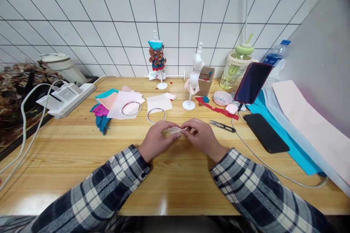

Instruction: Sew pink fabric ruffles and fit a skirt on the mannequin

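My left hand (160, 137) and my right hand (201, 136) meet over the front middle of the table. Between them is a small piece of pale, pleated fabric (174, 130), gathered into fine folds. Fingertips of both hands pinch it, the right ones at its narrow end. Behind my hands stands a white mini dress form (194, 71) with a pale pink fringe of cloth at its hips. A metal ring (148, 118) lies just beyond my left hand. To the right of my right hand are black thread snips (222, 126).
Fabric pieces (120, 105) and a second ring (122, 108) lie at left, near a power strip (68, 98). A dressed form (157, 56) stands by the wall. On the right are a pink bowl (222, 102), a propped phone (253, 83), a black phone (266, 133) and a cable (262, 160).
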`<state>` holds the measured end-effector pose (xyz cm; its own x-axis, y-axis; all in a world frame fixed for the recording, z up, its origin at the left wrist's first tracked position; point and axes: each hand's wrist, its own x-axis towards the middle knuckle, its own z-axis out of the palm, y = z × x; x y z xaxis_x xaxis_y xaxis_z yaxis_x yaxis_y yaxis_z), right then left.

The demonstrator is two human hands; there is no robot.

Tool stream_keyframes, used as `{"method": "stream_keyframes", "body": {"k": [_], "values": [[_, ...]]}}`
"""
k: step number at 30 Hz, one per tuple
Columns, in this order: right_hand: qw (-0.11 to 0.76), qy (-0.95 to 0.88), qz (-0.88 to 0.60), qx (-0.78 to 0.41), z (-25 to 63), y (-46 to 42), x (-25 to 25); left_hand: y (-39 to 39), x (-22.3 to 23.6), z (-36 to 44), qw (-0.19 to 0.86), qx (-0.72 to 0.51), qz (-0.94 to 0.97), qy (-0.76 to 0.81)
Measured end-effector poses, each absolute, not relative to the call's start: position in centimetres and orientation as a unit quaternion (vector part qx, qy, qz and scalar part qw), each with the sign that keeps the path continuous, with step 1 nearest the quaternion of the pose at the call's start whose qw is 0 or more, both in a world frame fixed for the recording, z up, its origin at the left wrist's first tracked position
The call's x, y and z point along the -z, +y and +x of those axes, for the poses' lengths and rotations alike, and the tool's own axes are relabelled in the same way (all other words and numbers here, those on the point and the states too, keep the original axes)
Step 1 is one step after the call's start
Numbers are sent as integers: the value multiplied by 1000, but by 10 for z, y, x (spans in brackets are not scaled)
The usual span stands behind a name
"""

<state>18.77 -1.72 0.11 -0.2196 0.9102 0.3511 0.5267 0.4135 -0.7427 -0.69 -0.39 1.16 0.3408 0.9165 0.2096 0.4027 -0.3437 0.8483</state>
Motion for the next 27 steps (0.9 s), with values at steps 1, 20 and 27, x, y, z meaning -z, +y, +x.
{"method": "stream_keyframes", "body": {"k": [1,20,27], "values": [[408,-730,-481,-263,187,-18,-1,-4,-11,-6,363,-356,726,462],[491,-468,-450,-581,175,-11,11,-8,-3,4,624,-428,498,425],[474,-530,-478,-516,176,-11,9,-11,1,5,583,-407,539,451]]}}
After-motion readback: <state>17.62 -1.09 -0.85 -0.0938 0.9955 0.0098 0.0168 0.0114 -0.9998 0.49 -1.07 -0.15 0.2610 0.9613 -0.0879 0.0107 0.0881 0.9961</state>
